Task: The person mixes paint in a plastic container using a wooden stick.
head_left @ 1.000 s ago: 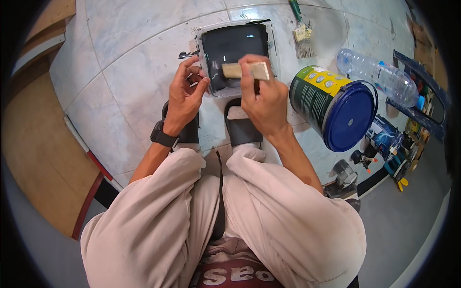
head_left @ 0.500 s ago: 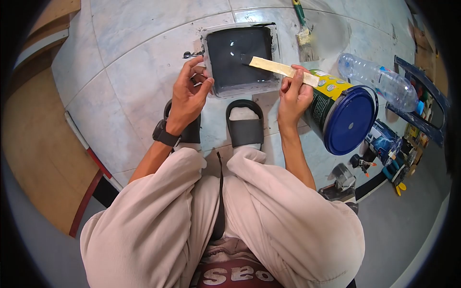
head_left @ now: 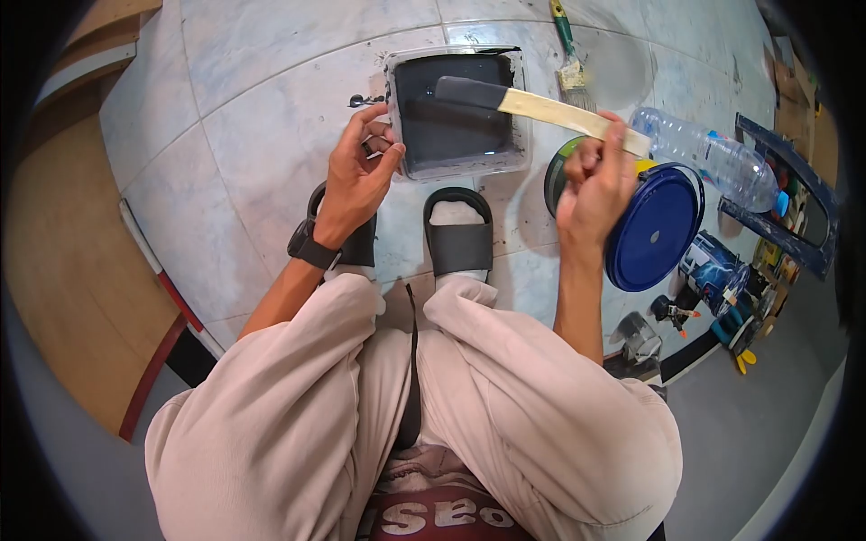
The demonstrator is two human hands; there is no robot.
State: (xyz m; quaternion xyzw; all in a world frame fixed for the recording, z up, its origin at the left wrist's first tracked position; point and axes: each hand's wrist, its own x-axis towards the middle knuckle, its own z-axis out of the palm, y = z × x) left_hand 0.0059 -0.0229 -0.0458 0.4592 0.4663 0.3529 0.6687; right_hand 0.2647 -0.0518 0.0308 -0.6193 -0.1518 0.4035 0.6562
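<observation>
A clear plastic tub (head_left: 469,169) of dark grey paint (head_left: 456,131) rests on the tiled floor beyond my feet. My left hand (head_left: 359,176) pinches the tub's left rim between thumb and fingers. In my right hand (head_left: 595,185) is a flat wooden stir stick (head_left: 564,114), gripped near its bare pale end. Its other end, coated in dark paint, is over the tub, lifted out of the paint. Just right of that hand lies a paint bucket (head_left: 654,230) on its side, blue lid toward me, partly hidden by the hand.
A green-handled paintbrush (head_left: 566,50) lies beyond the bucket. To the right are a clear plastic bottle (head_left: 717,162), a dark blue frame (head_left: 798,176) and assorted tools. Small black keys or clips (head_left: 363,101) sit left of the tub. A wooden board (head_left: 77,270) stands at far left.
The stir stick has come up out of the paint, showing its dark coated end. My right hand has moved right with it, in front of the bucket. My left hand stays at the rim.
</observation>
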